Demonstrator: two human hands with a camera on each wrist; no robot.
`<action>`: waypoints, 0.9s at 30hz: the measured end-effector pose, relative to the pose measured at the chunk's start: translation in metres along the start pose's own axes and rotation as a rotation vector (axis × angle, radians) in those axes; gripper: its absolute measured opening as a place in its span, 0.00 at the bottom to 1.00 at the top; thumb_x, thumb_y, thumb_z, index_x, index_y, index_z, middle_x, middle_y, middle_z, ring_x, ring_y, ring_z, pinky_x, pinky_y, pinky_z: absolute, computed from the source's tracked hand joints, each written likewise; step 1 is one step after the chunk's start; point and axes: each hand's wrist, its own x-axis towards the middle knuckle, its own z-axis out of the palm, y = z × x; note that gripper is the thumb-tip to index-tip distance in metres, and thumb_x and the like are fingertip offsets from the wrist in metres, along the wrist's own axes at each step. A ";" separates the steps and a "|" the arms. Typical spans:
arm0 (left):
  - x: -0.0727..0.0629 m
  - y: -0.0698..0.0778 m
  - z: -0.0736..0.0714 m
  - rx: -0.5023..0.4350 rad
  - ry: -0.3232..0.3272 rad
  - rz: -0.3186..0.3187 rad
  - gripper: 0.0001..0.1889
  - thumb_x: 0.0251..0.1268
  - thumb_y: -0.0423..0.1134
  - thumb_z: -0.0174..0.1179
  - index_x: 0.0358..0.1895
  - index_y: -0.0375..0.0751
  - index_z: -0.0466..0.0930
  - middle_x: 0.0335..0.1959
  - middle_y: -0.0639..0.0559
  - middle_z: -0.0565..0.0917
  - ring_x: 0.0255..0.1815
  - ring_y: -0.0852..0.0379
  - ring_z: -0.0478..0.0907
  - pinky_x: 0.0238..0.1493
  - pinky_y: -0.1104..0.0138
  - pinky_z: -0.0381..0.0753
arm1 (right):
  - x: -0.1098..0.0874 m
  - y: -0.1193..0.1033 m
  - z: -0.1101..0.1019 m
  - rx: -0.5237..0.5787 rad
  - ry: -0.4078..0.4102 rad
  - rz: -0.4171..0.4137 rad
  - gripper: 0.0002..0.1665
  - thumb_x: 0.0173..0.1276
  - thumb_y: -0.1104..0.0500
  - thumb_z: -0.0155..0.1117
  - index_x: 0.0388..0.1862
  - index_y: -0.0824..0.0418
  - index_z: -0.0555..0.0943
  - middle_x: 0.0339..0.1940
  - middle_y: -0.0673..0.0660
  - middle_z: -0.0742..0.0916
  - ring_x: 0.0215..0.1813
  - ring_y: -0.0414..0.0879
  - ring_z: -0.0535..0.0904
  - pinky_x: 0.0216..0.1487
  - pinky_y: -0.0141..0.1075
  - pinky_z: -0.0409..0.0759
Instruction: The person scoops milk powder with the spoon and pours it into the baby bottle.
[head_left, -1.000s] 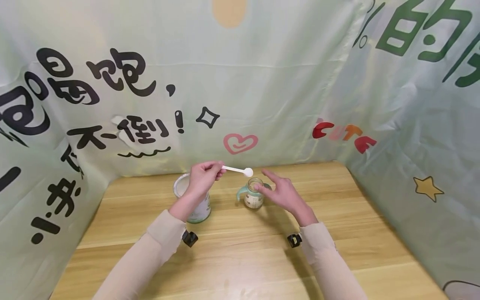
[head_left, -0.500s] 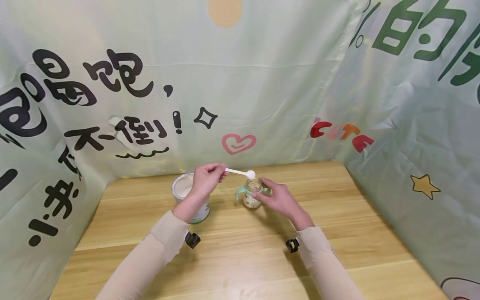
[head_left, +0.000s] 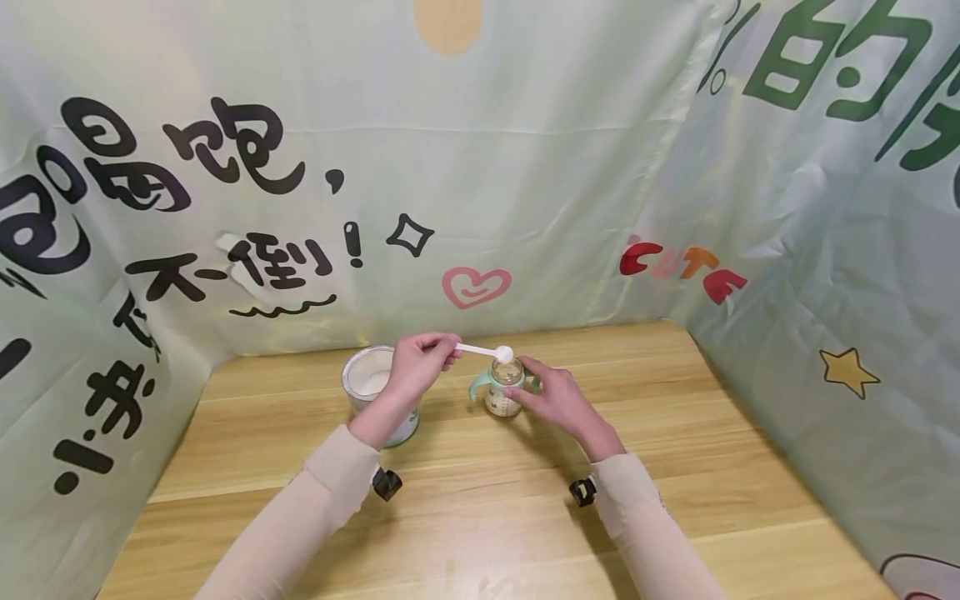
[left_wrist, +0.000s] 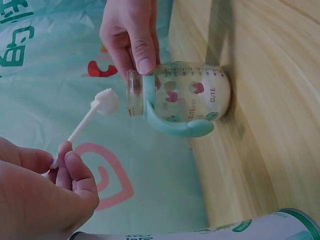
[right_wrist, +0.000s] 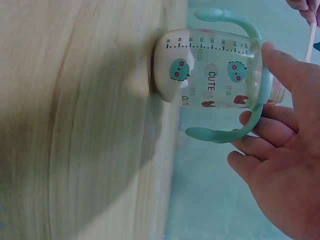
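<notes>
Between thumb and fingertips, my left hand (head_left: 414, 367) pinches the handle of a white measuring scoop (left_wrist: 106, 102), heaped with white powder. The scoop's bowl hangs just above the open mouth of a clear baby bottle (head_left: 501, 402). The bottle stands upright on the table, with teal side handles, printed marks and a whitish layer at its bottom. My right hand (right_wrist: 287, 135) grips it around the handle collar near the neck, thumb on one side and fingers on the other. Left of the bottle stands an open can (head_left: 405, 432) with pale powder inside, partly hidden by my left wrist.
The wooden table (head_left: 487, 517) ends at a light green printed cloth (head_left: 525, 167) that hangs close behind the can and bottle. More cloth encloses the left and right sides.
My right hand has closed onto the bottle's collar, having been held open beside it. My left hand has brought the scoop slightly right and down, over the bottle's mouth.
</notes>
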 end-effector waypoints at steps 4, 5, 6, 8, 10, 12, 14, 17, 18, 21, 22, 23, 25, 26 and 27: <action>-0.001 -0.002 0.001 0.022 -0.022 0.020 0.11 0.75 0.33 0.64 0.50 0.27 0.88 0.34 0.48 0.92 0.32 0.65 0.84 0.41 0.71 0.86 | 0.000 0.000 0.000 0.004 0.003 -0.008 0.42 0.73 0.46 0.72 0.78 0.66 0.71 0.70 0.70 0.82 0.71 0.65 0.79 0.73 0.57 0.76; -0.001 -0.003 0.001 0.033 -0.030 0.029 0.12 0.74 0.33 0.64 0.50 0.27 0.88 0.35 0.47 0.92 0.32 0.65 0.83 0.41 0.71 0.86 | 0.000 0.000 0.000 0.006 0.004 -0.009 0.42 0.73 0.47 0.72 0.77 0.66 0.71 0.70 0.69 0.82 0.71 0.64 0.79 0.73 0.57 0.77; -0.002 -0.003 0.001 0.047 -0.037 0.040 0.12 0.74 0.34 0.64 0.50 0.27 0.88 0.35 0.46 0.92 0.32 0.65 0.83 0.41 0.71 0.86 | -0.001 0.000 -0.001 0.008 0.005 -0.009 0.42 0.73 0.47 0.72 0.77 0.65 0.71 0.70 0.69 0.82 0.71 0.64 0.79 0.72 0.57 0.77; -0.002 -0.005 0.001 0.080 -0.051 0.062 0.11 0.73 0.33 0.65 0.50 0.28 0.89 0.37 0.45 0.93 0.33 0.65 0.84 0.41 0.72 0.85 | -0.001 0.000 -0.001 0.010 0.003 -0.006 0.41 0.73 0.47 0.72 0.77 0.65 0.72 0.69 0.70 0.83 0.71 0.64 0.80 0.72 0.58 0.77; -0.003 -0.006 0.000 0.118 -0.061 0.083 0.11 0.73 0.33 0.65 0.49 0.30 0.90 0.38 0.43 0.93 0.35 0.61 0.85 0.41 0.73 0.83 | 0.000 -0.001 -0.001 0.012 0.001 0.001 0.41 0.73 0.46 0.72 0.78 0.64 0.72 0.69 0.69 0.83 0.70 0.64 0.80 0.72 0.58 0.77; -0.004 -0.008 0.000 0.154 -0.066 0.099 0.10 0.72 0.33 0.65 0.48 0.32 0.91 0.40 0.43 0.93 0.38 0.57 0.86 0.40 0.73 0.82 | 0.000 -0.001 0.000 0.013 -0.002 0.005 0.41 0.73 0.46 0.72 0.78 0.63 0.72 0.68 0.69 0.83 0.70 0.65 0.80 0.72 0.58 0.78; -0.005 -0.009 -0.001 0.187 -0.069 0.112 0.09 0.72 0.34 0.65 0.48 0.34 0.91 0.41 0.43 0.93 0.42 0.55 0.88 0.41 0.74 0.81 | 0.000 -0.001 0.000 0.009 -0.002 0.003 0.41 0.73 0.45 0.72 0.78 0.62 0.72 0.68 0.69 0.84 0.69 0.64 0.81 0.71 0.58 0.78; -0.005 -0.011 -0.001 0.235 -0.066 0.133 0.09 0.72 0.35 0.66 0.47 0.36 0.92 0.43 0.44 0.93 0.45 0.53 0.89 0.45 0.72 0.82 | 0.001 0.000 0.001 0.007 0.003 -0.003 0.41 0.73 0.46 0.72 0.78 0.63 0.72 0.68 0.69 0.84 0.69 0.64 0.81 0.71 0.57 0.78; -0.006 -0.011 -0.002 0.248 -0.064 0.138 0.08 0.71 0.36 0.67 0.46 0.37 0.93 0.43 0.44 0.93 0.46 0.53 0.89 0.45 0.72 0.82 | 0.001 0.000 0.001 0.006 0.004 -0.005 0.41 0.73 0.46 0.72 0.78 0.63 0.72 0.68 0.69 0.83 0.69 0.64 0.81 0.71 0.57 0.78; -0.006 -0.012 -0.002 0.276 -0.060 0.145 0.08 0.70 0.36 0.68 0.45 0.38 0.93 0.43 0.46 0.94 0.46 0.55 0.89 0.47 0.70 0.83 | 0.001 0.000 0.001 0.004 0.004 -0.009 0.42 0.73 0.46 0.72 0.78 0.66 0.71 0.69 0.70 0.82 0.70 0.65 0.80 0.72 0.58 0.77; -0.006 -0.013 -0.002 0.284 -0.059 0.146 0.08 0.69 0.36 0.68 0.45 0.38 0.93 0.43 0.46 0.94 0.45 0.56 0.88 0.47 0.70 0.83 | 0.001 0.000 0.000 0.004 0.003 -0.009 0.42 0.73 0.47 0.72 0.78 0.66 0.71 0.69 0.70 0.82 0.70 0.65 0.80 0.72 0.58 0.77; -0.006 -0.013 -0.002 0.288 -0.059 0.143 0.08 0.69 0.36 0.68 0.45 0.38 0.93 0.43 0.46 0.94 0.45 0.57 0.88 0.48 0.70 0.82 | 0.001 0.000 0.000 0.003 0.002 -0.008 0.43 0.73 0.47 0.72 0.78 0.66 0.71 0.70 0.70 0.82 0.71 0.65 0.79 0.73 0.58 0.77; -0.006 -0.014 -0.002 0.296 -0.059 0.142 0.08 0.69 0.36 0.68 0.45 0.38 0.93 0.42 0.47 0.94 0.44 0.59 0.87 0.47 0.70 0.82 | 0.001 0.000 0.000 0.002 0.004 -0.011 0.43 0.73 0.47 0.72 0.78 0.67 0.71 0.70 0.70 0.82 0.71 0.65 0.79 0.73 0.58 0.77; -0.006 -0.014 -0.003 0.300 -0.058 0.145 0.08 0.68 0.36 0.68 0.45 0.38 0.94 0.42 0.47 0.94 0.43 0.60 0.87 0.46 0.70 0.82 | 0.001 0.000 0.000 0.001 0.005 -0.014 0.43 0.73 0.47 0.72 0.78 0.67 0.71 0.70 0.70 0.82 0.71 0.65 0.79 0.72 0.58 0.77; -0.006 -0.014 -0.002 0.304 -0.057 0.146 0.08 0.68 0.37 0.68 0.44 0.38 0.94 0.42 0.48 0.94 0.43 0.61 0.86 0.46 0.70 0.82 | 0.001 0.000 0.000 0.000 0.005 -0.015 0.43 0.73 0.47 0.72 0.77 0.66 0.71 0.70 0.70 0.82 0.71 0.65 0.79 0.72 0.58 0.77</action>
